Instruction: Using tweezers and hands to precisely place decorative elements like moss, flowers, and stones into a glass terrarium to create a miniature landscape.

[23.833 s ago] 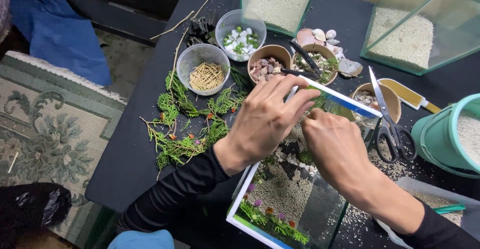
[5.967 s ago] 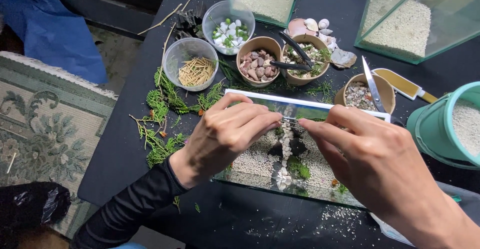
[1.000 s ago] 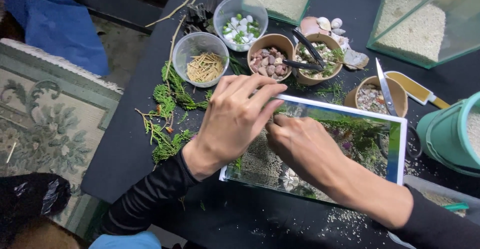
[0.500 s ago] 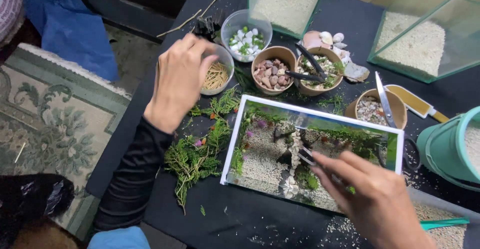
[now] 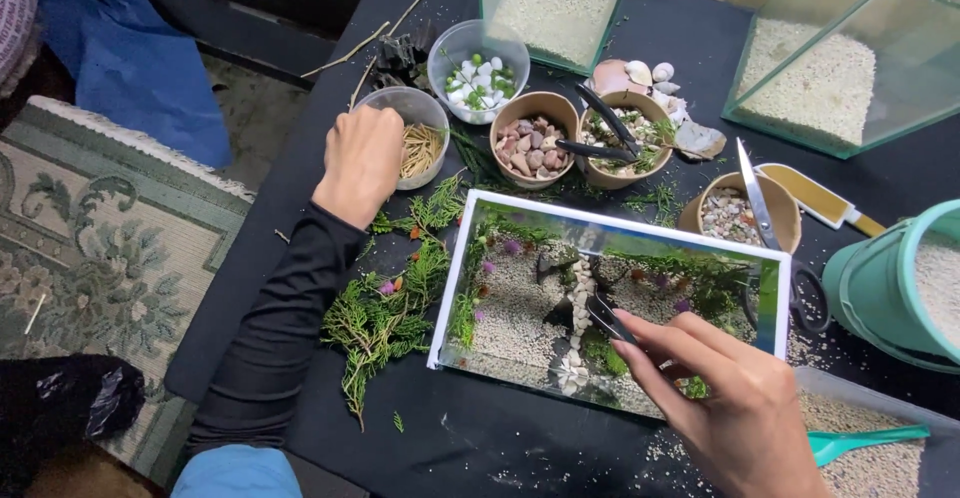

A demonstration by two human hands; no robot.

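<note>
My left hand (image 5: 364, 160) reaches into a clear bowl of tan sticks (image 5: 412, 138) at the table's left, fingers curled down inside it; what it grips is hidden. My right hand (image 5: 735, 408) pinches black tweezers (image 5: 605, 318) whose tips hang over a small glass terrarium (image 5: 610, 298). The terrarium holds pale gravel, a line of white pebbles, green sprigs and small purple flowers. Loose green sprigs (image 5: 385, 308) lie on the black table beside the terrarium's left wall.
Behind stand a bowl of white and green pebbles (image 5: 480, 68), a bowl of brown stones (image 5: 532, 143), a bowl with tweezers across it (image 5: 625, 138), a gravel bowl (image 5: 735, 213), scissors (image 5: 765, 208), shells, two sand-filled glass tanks (image 5: 830, 68), a teal bucket (image 5: 900, 278) and a teal scoop (image 5: 850, 443).
My left hand left the terrarium and went up-left into the stick bowl. My right hand drew back to the terrarium's near right side with the tweezers.
</note>
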